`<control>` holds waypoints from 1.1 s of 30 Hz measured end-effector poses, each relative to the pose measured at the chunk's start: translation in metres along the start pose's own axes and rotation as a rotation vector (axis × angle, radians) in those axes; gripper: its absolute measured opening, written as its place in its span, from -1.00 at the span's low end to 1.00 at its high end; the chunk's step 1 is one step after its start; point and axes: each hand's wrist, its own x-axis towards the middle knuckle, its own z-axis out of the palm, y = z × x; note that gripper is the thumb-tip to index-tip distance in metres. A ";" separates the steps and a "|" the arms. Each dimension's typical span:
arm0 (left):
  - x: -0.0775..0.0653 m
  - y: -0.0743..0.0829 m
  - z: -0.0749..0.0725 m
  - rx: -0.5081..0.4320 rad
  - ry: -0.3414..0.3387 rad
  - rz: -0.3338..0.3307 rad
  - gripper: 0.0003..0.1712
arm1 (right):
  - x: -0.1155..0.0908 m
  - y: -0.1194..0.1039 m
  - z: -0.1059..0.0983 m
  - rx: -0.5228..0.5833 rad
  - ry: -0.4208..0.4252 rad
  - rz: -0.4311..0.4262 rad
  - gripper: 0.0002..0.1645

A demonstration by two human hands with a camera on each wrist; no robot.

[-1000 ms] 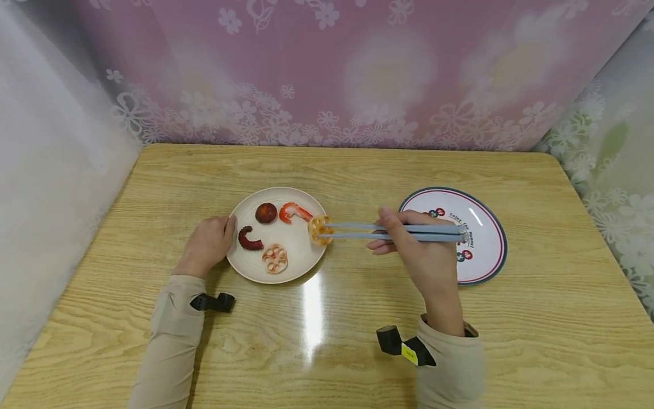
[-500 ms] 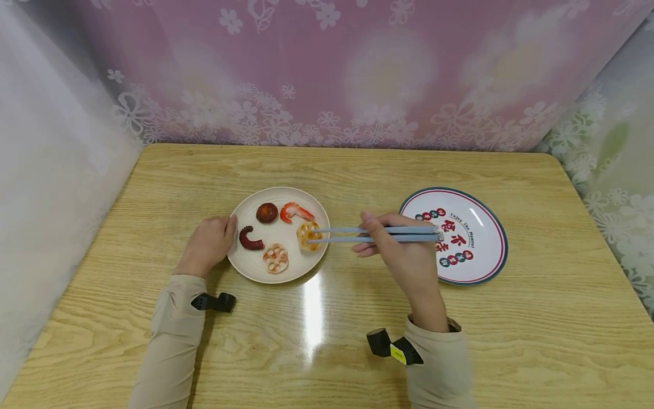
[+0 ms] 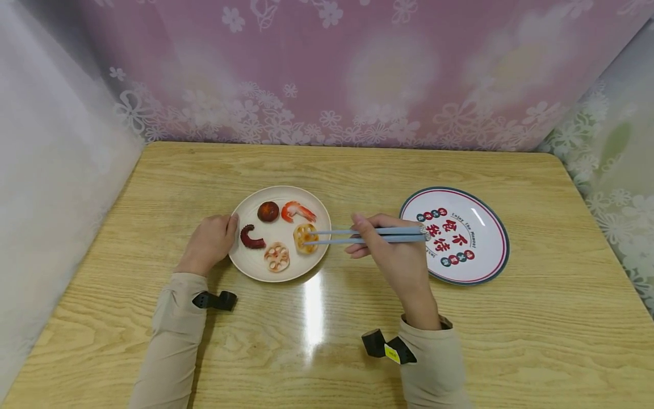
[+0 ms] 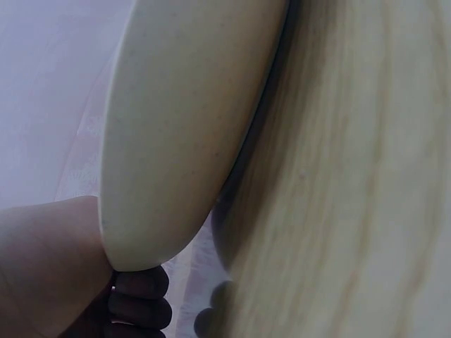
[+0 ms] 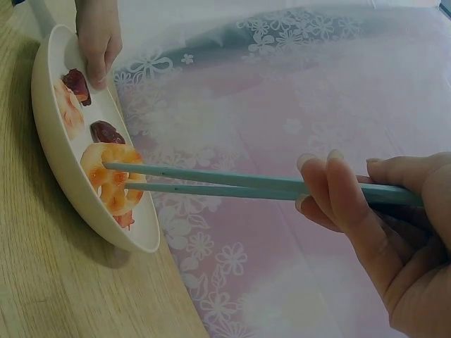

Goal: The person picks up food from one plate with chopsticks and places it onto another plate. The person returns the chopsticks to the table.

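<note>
My left hand [image 3: 208,241] grips the left rim of a cream plate [image 3: 255,199], thumb at the rim and fingers below it in the left wrist view. In my right hand [image 3: 390,250] is a pair of pale blue chopsticks [image 3: 390,234], pointing left. Their tips overlap a browned yellow lotus root slice [image 5: 111,182] at the plate's right side. A paler lotus root slice [image 3: 276,257], a dark red curled octopus tentacle [image 3: 252,237], a round brown mushroom-like piece [image 3: 268,212] and an orange shrimp [image 3: 298,212] lie on the same plate.
A white oval plate [image 3: 482,250] with a blue and red rim and printed lettering stands to the right, partly behind my right hand. Both plates are on a wood-grain table [image 3: 306,352]. A pink flowered curtain [image 3: 327,68] hangs behind it.
My right hand has moved left with the chopsticks, carrying the browned lotus root slice from the cream plate's right edge farther in over it. My left hand has stayed at the rim.
</note>
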 end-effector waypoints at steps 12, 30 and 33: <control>0.000 0.000 -0.001 0.001 -0.010 -0.002 -0.48 | 0.001 0.003 0.004 -0.001 -0.005 -0.015 -0.71; 0.000 0.000 0.000 -0.001 -0.012 -0.013 -0.49 | 0.001 0.005 0.010 0.001 -0.043 -0.034 -0.74; 0.000 0.000 0.000 0.005 -0.013 -0.016 -0.48 | 0.002 0.005 0.010 0.000 -0.043 -0.038 -0.74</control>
